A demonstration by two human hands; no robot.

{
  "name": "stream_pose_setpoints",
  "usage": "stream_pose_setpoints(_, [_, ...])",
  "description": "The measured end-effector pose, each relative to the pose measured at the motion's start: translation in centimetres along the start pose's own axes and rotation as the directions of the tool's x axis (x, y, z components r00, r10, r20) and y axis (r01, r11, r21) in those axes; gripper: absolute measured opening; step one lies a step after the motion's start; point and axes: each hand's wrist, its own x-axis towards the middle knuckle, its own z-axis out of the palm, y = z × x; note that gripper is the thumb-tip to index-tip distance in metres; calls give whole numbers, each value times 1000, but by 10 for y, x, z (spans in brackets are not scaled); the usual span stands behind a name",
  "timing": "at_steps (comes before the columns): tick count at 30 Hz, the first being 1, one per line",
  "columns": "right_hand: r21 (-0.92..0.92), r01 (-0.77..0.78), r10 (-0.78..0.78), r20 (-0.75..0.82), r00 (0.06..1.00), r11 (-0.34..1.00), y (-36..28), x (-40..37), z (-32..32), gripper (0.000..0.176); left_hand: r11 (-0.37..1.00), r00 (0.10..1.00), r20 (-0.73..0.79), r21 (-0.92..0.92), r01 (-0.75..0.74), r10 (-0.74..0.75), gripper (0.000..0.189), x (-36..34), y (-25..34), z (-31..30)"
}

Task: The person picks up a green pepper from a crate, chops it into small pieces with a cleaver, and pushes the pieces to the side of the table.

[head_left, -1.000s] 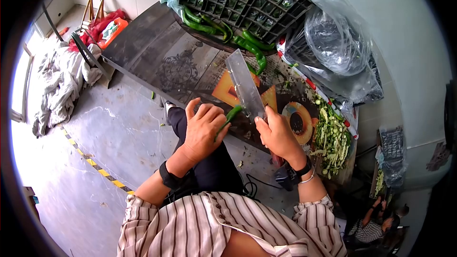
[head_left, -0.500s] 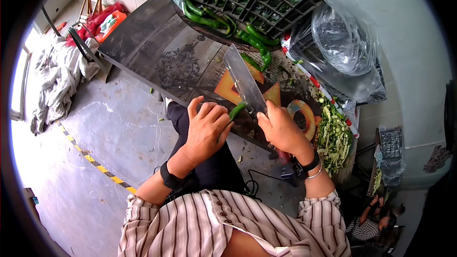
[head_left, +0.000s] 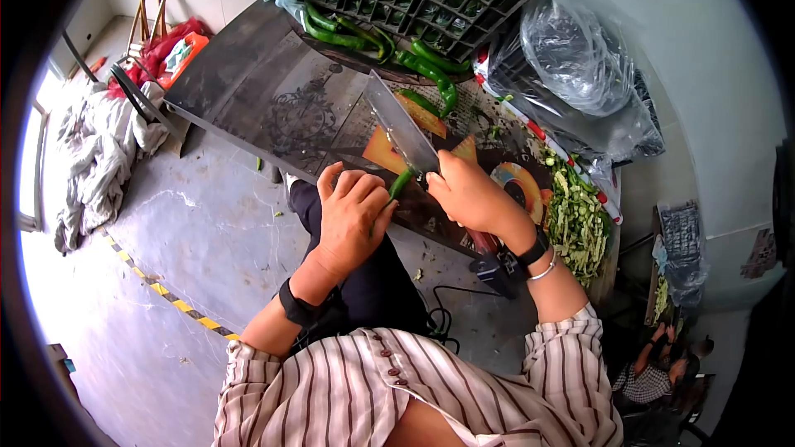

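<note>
My left hand [head_left: 352, 219] is closed around a green chili pepper [head_left: 401, 184], whose end sticks out past the fingertips toward the blade. In my right hand [head_left: 476, 190] is a cleaver [head_left: 403, 126] with a wide metal blade, tilted up and to the left. The lower part of the blade is right at the pepper's tip, over the near edge of the table [head_left: 248, 87]. Beyond the cleaver lie whole green peppers [head_left: 432, 76]. A heap of chopped green pepper [head_left: 577, 223] sits to the right of my right wrist.
A black plastic crate [head_left: 406, 0] of peppers stands at the far edge. Clear plastic bags [head_left: 571, 62] are heaped at right. Pale cloth [head_left: 112, 161] lies on the floor at left, near striped tape [head_left: 170, 296]. Another person [head_left: 650, 377] is at lower right.
The view has shifted slightly, so the table things appear further left. My right hand and the cleaver have moved a little away from me; my left hand still holds the pepper.
</note>
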Motion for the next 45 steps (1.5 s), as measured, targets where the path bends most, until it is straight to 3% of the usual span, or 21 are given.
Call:
stream_pose_setpoints(4, [-89, 9, -16, -80, 997, 996, -1, 14, 8, 27, 1000, 1000, 17, 21, -13, 12, 13, -4, 0, 2])
stream_pose_setpoints(7, [-3, 13, -13, -54, 998, 1000, -1, 19, 7, 27, 999, 1000, 5, 40, -1, 1, 14, -5, -2, -3])
stream_pose_setpoints(9, [168, -83, 90, -29, 996, 982, -1, 15, 7, 26, 999, 1000, -9, 40, 29, -28, 14, -6, -5, -9])
stream_pose_setpoints(13, [284, -85, 109, -71, 991, 955, 13, -4, 11, 24, 995, 998, -14, 82, 58, -57, 13, -7, -14, -20])
stream_pose_setpoints(15, [492, -136, 167, -19, 986, 860, 22, -25, 15, 21, 994, 998, -24, 93, 54, -52, 13, -3, -18, -25])
stream_pose_setpoints(20, [661, -250, 306, 32, 952, 708, 47, -89, 20, 16, 995, 1000, 2, 95, -10, 10, 17, 8, -26, -25])
stream_pose_setpoints(22, [768, -272, 417, 8, 909, 579, 55, -117, 20, 14, 997, 999, 32, 70, -23, 20, 16, 18, -25, -24])
stream_pose_setpoints(24, [810, -225, 502, -97, 859, 542, 76, -141, 20, 13, 998, 998, 63, 47, -32, 29, 16, 27, -27, -21])
stream_pose_setpoints(27, [805, -119, 639, -362, 678, 582, 100, -162, 21, 10, 994, 984, 149, 21, -105, 101, 22, 43, -38, -18])
stream_pose_setpoints(30, [852, -21, 699, -415, 583, 523, 95, -178, 15, 9, 987, 976, 152, 17, -162, 157, 32, 62, -59, -18])
stream_pose_setpoints(33, [856, -22, 671, -388, 632, 517, 93, -181, 20, 9, 986, 973, 200, 94, -138, 117, 49, 78, -75, -28])
stream_pose_setpoints(37, [848, -71, 611, -318, 725, 525, 86, -169, 32, 9, 990, 949, 312, 110, -87, 49, 54, 83, -90, -38])
stream_pose_setpoints(45, [754, -123, 518, -313, 796, 645, 84, -159, 33, 16, 981, 960, 278, 182, -69, 15, 42, 80, -112, -58])
